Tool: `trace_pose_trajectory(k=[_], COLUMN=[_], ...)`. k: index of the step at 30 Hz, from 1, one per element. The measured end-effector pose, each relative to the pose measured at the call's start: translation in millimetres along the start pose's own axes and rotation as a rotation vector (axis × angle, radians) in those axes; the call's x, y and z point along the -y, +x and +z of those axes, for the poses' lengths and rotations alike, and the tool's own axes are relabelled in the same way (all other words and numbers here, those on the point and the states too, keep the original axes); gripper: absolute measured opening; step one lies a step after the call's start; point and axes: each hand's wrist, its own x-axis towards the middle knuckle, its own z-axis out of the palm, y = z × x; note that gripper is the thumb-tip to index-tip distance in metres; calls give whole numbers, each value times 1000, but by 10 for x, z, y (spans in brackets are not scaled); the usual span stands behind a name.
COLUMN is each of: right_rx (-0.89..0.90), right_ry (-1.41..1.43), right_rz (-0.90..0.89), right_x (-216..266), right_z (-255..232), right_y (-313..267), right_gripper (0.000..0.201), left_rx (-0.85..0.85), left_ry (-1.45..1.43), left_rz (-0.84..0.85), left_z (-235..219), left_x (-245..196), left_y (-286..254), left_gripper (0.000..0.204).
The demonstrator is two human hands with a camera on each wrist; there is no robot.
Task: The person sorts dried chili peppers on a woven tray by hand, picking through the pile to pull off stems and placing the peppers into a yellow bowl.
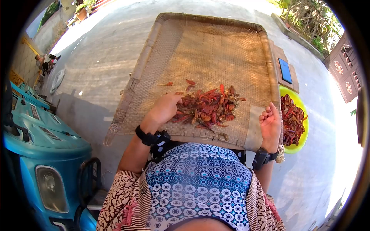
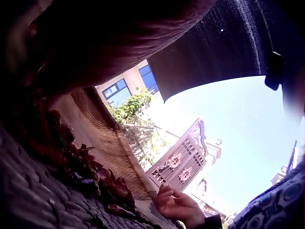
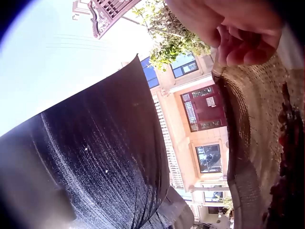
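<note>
The right hand (image 1: 270, 125), loosely curled and apparently empty, is beside the woven tray (image 1: 216, 46); the left hand (image 1: 163, 109), grip not determinable, is at 1 pile of dried red chilies (image 1: 208, 107) on that tray, where a hard sweep could cause spillage over the near edge.

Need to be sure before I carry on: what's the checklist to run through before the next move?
1. Left hand at the chili pile: ok, at its left edge.
2. Chili pinched in the left hand: cannot tell, fingertips unclear.
3. Right hand free: ok, nothing visible in it.
4. All chilies on the woven tray gathered: not ok, a few lie apart.
5. Basin beside the tray: ok, chilies inside.
6. Phone off the tray: ok.
</note>
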Motion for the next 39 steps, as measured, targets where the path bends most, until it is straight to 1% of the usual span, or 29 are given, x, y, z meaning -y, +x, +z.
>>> trace_pose_trajectory(k=[1, 4, 7, 10, 14, 16, 18, 19, 22, 25, 26, 29, 31, 35, 37, 39], right_rx=[-37, -30, -5, 60, 243, 404, 564, 607, 741, 715, 708, 764, 702, 565, 572, 561], right_ry=[-35, -134, -186, -325, -643, -764, -851, -791, -909, -876, -864, -938, -910, -903, -898, -881], right_rz=[-4, -13, 10, 11, 71, 110, 163, 279, 309, 284, 279, 256, 282, 279, 254, 248], right_x=[0, -9, -51, -161, -335, -454, -559, -590, -646, -643, -634, -648, -657, -660, -647, -644], right_z=[143, 339, 441, 543, 816, 911, 1039, 1095, 1131, 1122, 1127, 1106, 1101, 1065, 1077, 1066], right_y=[-57, -131, -175, -208, -293, -312, -371, -410, -431, -439, -443, -443, -455, -440, -450, -452], right_gripper=[18, 17, 16, 16, 17, 20, 22, 24, 24, 24, 24, 21, 18, 16, 16, 17], left_rx=[22, 55, 19, -24, 86, 168, 182, 189, 124, 192, 185, 151, 110, 132, 175, 175], left_ry=[-5, 11, 93, 15, -65, -113, -183, -219, -209, -238, -226, -195, -180, -215, -236, -184], left_rz=[-26, -72, -66, -12, 71, 132, 141, 146, 179, 148, 150, 149, 141, 145, 132, 131], left_z=[-47, -106, -143, -257, -282, -236, -145, -102, -15, 16, 22, 33, 32, 36, 45, 57], left_x=[-44, -72, -130, -305, -545, -662, -701, -710, -729, -765, -772, -779, -768, -747, -751, -736], left_y=[-12, -27, -55, -77, -85, -86, -72, -65, -59, -54, -54, -66, -74, -63, -56, -72], left_gripper=[14, 15, 15, 14, 14, 14, 13, 13, 12, 11, 11, 10, 10, 12, 12, 14])
